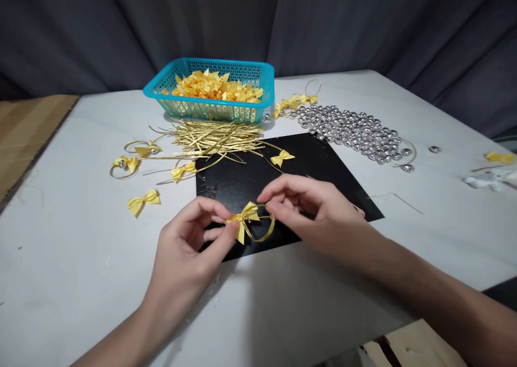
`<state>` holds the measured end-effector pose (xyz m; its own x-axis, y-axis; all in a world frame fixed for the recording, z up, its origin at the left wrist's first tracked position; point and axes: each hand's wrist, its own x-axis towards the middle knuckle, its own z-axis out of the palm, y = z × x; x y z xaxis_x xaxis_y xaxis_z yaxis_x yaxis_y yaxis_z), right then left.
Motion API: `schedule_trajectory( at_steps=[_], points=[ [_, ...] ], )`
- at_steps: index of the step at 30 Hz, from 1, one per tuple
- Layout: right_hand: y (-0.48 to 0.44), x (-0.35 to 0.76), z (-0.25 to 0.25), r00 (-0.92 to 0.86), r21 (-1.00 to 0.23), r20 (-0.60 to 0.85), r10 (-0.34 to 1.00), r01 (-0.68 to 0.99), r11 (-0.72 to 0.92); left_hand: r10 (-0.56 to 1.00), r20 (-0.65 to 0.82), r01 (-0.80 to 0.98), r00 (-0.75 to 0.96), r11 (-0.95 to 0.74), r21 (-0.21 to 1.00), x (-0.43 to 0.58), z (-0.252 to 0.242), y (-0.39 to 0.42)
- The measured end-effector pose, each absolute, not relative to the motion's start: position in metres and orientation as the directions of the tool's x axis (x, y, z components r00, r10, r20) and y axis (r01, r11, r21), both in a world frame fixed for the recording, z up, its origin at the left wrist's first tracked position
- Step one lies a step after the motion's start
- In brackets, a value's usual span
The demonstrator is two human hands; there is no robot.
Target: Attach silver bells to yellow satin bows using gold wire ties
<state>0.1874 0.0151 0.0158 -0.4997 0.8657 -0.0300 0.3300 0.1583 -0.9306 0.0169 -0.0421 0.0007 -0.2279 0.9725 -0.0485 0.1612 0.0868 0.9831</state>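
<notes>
My left hand [193,237] pinches a yellow ribbon bow [245,216] between thumb and fingers, just above the front edge of a black mat [323,165]. A gold wire loop [263,230] curls out from the bow to the right. My right hand [307,205] is closed in a pinch on that wire beside the bow. Both hands meet over the mat's near side.
A turquoise basket [226,107] of yellow bows stands at the back. In front of it lies a pile of gold wires [214,136]. Silver bells [355,130] are heaped at the right. Loose bows [143,201] and finished loops [126,165] lie on the white table [81,270].
</notes>
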Motion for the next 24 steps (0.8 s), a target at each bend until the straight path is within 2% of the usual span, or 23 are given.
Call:
schedule_trajectory(
  at_steps=[2, 4, 6, 11, 13, 17, 24],
  points=[
    [0.011, 0.187, 0.015, -0.57, -0.879, 0.1, 0.815, 0.334, 0.342, 0.972, -0.032, 0.165, -0.232, 0.072, 0.984, 0.017, 0.002, -0.043],
    [0.008, 0.187, 0.014, -0.601, -0.842, 0.181, 0.779, 0.314, 0.438, 0.97, -0.016, 0.172, -0.242, 0.059, 0.983, 0.018, 0.003, -0.043],
    [0.007, 0.186, 0.012, -0.57, -0.853, 0.181, 0.801, 0.314, 0.416, 0.968, -0.002, 0.182, -0.251, 0.049, 0.982, 0.018, 0.004, -0.043],
    [0.005, 0.184, 0.01, -0.541, -0.93, 0.053, 0.84, 0.279, 0.238, 0.968, 0.017, 0.194, -0.25, 0.033, 0.98, 0.017, 0.001, -0.043],
    [0.004, 0.184, 0.009, -0.561, -0.928, 0.088, 0.823, 0.255, 0.272, 0.97, 0.019, 0.196, -0.244, 0.031, 0.98, 0.016, 0.001, -0.043],
    [0.002, 0.183, 0.005, -0.538, -0.866, 0.261, 0.801, 0.237, 0.441, 0.973, 0.024, 0.197, -0.228, 0.022, 0.98, 0.018, 0.001, -0.042],
    [0.002, 0.182, 0.003, -0.496, -0.847, 0.302, 0.814, 0.252, 0.468, 0.984, 0.012, 0.174, -0.178, 0.02, 0.985, 0.018, 0.0, -0.044]
  ],
)
